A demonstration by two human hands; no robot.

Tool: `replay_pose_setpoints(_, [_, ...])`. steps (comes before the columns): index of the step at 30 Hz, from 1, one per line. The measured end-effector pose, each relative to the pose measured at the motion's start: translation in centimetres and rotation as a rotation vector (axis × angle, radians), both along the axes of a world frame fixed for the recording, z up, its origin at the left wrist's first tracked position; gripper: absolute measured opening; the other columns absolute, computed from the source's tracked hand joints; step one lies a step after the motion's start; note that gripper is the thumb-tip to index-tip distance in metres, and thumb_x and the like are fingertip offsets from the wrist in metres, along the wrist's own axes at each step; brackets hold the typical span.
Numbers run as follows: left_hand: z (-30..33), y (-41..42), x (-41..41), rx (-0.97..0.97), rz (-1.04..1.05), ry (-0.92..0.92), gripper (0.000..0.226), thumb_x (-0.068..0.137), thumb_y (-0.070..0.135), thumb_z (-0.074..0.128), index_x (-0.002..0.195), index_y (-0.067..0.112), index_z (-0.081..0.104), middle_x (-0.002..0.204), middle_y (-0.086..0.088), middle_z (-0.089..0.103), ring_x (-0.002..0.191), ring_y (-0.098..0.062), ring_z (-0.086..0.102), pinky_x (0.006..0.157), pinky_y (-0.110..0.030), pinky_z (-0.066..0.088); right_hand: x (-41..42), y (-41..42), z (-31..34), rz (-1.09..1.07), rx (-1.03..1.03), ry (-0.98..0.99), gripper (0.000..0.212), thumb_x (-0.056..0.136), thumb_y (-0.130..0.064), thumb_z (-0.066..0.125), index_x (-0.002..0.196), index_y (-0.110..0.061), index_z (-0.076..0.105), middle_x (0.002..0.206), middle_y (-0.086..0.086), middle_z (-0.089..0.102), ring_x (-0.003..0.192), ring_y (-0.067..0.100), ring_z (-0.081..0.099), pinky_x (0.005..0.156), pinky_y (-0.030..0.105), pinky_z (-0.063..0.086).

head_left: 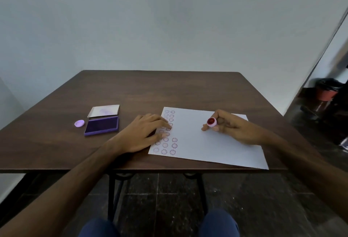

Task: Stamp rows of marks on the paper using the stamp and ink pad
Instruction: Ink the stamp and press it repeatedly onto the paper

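Observation:
A white sheet of paper (pixel 211 138) lies on the brown table (pixel 150 90), with columns of round purple marks (pixel 169 137) along its left edge. My left hand (pixel 145 133) rests flat on that edge, its fingers covering some of the marks. Above the middle of the sheet, my right hand (pixel 231 127) holds a small round stamp (pixel 211 122) tipped so its red inked face points towards me. The open purple ink pad (pixel 101 125) sits to the left of my left hand, with its pale lid (pixel 104 110) folded back behind it.
A small lilac cap (pixel 79 123) lies left of the ink pad. The table's near edge runs just below the paper. A dark doorway with a bin (pixel 327 90) is at the far right. My knees show under the table.

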State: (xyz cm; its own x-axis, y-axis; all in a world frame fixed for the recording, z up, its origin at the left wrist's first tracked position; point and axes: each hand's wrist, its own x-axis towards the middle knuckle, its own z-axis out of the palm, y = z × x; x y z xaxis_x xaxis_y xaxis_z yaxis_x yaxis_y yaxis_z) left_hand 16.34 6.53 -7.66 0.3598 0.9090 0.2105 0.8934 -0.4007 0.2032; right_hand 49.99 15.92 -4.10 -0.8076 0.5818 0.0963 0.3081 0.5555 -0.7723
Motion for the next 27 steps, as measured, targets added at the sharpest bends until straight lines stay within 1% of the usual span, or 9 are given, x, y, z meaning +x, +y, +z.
replay_pose_setpoints(2, [0.1,-0.3,0.2,0.011,-0.023,0.023,0.041,0.099,0.059,0.037,0.133,0.043,0.052,0.137,0.017,0.049,0.128,0.000,0.040,0.099,-0.030,0.029,-0.7,-0.2,0.3,-0.039,-0.025,0.057,0.013,0.097,-0.015,0.059,0.108,-0.008,0.058,0.115,0.001,0.072,0.113,0.017,0.067,0.104,0.048,0.049])
replay_pose_setpoints(5, [0.0,-0.6,0.4,0.006,-0.037,-0.009,0.042,0.097,0.059,0.041,0.133,0.041,0.054,0.135,0.014,0.049,0.126,-0.002,0.041,0.098,-0.030,0.032,-2.7,-1.0,0.8,0.018,-0.194,0.201,0.018,0.090,-0.013,0.069,0.103,-0.004,0.061,0.103,0.012,0.074,0.101,0.026,0.071,0.094,0.045,0.056])
replay_pose_setpoints(8, [0.1,-0.8,0.5,-0.005,-0.036,-0.029,0.043,0.097,0.056,0.044,0.135,0.039,0.054,0.139,0.012,0.048,0.128,-0.002,0.040,0.101,-0.030,0.033,-4.6,-1.8,1.1,0.117,-0.370,0.387,0.019,0.088,-0.009,0.072,0.105,-0.009,0.063,0.099,0.019,0.073,0.099,0.033,0.070,0.085,0.037,0.055])
replay_pose_setpoints(11, [0.0,-0.8,0.5,-0.018,-0.041,-0.059,0.041,0.097,0.051,0.048,0.135,0.036,0.055,0.145,0.013,0.047,0.134,-0.001,0.038,0.104,-0.029,0.031,-5.8,-2.3,0.9,0.168,-0.427,0.496,0.017,0.087,-0.009,0.072,0.100,-0.013,0.062,0.100,0.016,0.072,0.102,0.034,0.068,0.084,0.034,0.054])
replay_pose_setpoints(14, [0.0,-0.8,0.5,-0.068,-0.041,-0.108,0.038,0.098,0.047,0.051,0.134,0.036,0.056,0.150,0.014,0.046,0.138,0.000,0.037,0.109,-0.030,0.028,-6.3,-2.3,0.7,0.171,-0.437,0.508,0.018,0.085,-0.009,0.073,0.098,-0.015,0.062,0.101,0.015,0.073,0.102,0.034,0.068,0.085,0.035,0.055])
replay_pose_setpoints(16, [0.2,-0.8,0.4,-0.080,-0.034,-0.136,0.038,0.097,0.045,0.052,0.133,0.035,0.058,0.150,0.014,0.046,0.138,-0.001,0.038,0.111,-0.032,0.028,-6.4,-2.2,0.6,0.162,-0.426,0.495,0.019,0.084,-0.008,0.074,0.097,-0.015,0.062,0.101,0.014,0.073,0.102,0.034,0.068,0.086,0.036,0.055])
replay_pose_setpoints(19, [0.1,-0.6,0.3,-0.089,-0.025,-0.166,0.032,0.098,0.037,0.056,0.129,0.035,0.058,0.150,0.015,0.047,0.138,0.001,0.039,0.112,-0.031,0.027,-6.5,-1.9,0.5,0.151,-0.409,0.465,0.022,0.082,-0.009,0.076,0.096,-0.016,0.061,0.101,0.013,0.074,0.101,0.033,0.069,0.086,0.036,0.056])
replay_pose_setpoints(24, [-0.1,-0.4,0.1,-0.081,-0.026,-0.181,0.030,0.097,0.037,0.057,0.127,0.035,0.059,0.147,0.016,0.049,0.136,0.004,0.039,0.111,-0.028,0.027,-7.0,-1.7,0.4,0.136,-0.422,0.442,0.021,0.082,-0.008,0.076,0.097,-0.015,0.063,0.095,0.008,0.074,0.090,0.025,0.071,0.080,0.032,0.055])
replay_pose_setpoints(27, [-0.1,-0.4,0.1,-0.075,-0.026,-0.174,0.031,0.097,0.039,0.055,0.127,0.034,0.060,0.146,0.016,0.050,0.135,0.003,0.039,0.110,-0.028,0.028,-7.3,-1.6,0.3,0.082,-0.362,0.368,0.018,0.086,-0.016,0.073,0.100,-0.007,0.066,0.091,0.011,0.071,0.080,0.021,0.067,0.074,0.031,0.056])
